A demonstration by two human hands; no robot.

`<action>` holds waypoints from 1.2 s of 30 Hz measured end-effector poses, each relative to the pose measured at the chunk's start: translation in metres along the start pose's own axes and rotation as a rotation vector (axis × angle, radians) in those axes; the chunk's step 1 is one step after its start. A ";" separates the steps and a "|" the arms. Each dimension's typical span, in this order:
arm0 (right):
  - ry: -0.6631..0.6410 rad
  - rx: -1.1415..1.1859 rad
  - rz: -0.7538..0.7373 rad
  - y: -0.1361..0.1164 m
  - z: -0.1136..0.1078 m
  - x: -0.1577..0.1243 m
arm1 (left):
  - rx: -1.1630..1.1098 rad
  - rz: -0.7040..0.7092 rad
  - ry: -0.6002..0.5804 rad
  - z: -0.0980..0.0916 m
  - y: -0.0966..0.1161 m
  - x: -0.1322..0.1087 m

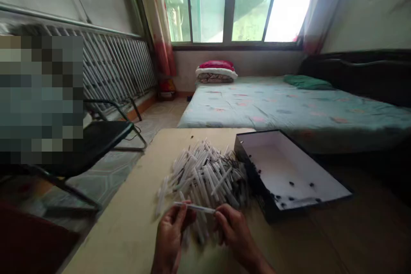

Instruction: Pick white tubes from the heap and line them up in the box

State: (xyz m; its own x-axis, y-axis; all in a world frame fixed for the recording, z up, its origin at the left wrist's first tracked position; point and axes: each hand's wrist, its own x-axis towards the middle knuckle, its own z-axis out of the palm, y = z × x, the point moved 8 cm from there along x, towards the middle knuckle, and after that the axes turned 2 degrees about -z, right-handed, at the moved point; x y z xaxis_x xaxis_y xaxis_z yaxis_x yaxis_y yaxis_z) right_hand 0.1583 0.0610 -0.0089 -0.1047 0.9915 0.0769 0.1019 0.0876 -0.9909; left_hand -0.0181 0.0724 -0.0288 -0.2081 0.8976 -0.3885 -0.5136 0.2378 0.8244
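The slim whitish cylindrical tube (pixel 201 209) at six o'clock looks like smooth plastic, as do the pale slender tubes (pixel 205 175) heaped beyond. The pale-yellow rectangular desk (pixel 128 222) seems smooth and matt. At four o'clock, the black-sided, white-lined box (pixel 282 160) looks papery inside. The pale-blue patterned bedspread (pixel 272 102), three o'clock, is creased cloth; the silvery barred railing (pixel 118 62), ten o'clock, shiny metal.

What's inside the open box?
Small black pieces lie scattered in the open box, several bunched toward its near corner. Its near side hides part of the bottom; anything there can't be seen.
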 end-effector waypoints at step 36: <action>-0.036 -0.094 0.029 -0.009 0.000 -0.001 | -0.001 -0.013 -0.019 0.003 0.001 -0.003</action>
State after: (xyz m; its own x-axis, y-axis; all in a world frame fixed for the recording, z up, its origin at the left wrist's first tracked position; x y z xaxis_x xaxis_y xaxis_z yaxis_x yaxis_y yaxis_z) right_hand 0.1579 0.0589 0.0004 -0.1356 0.9898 0.0430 0.1977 0.0696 -0.9778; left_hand -0.0152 0.0708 -0.0253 -0.1858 0.9015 -0.3909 -0.5172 0.2486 0.8190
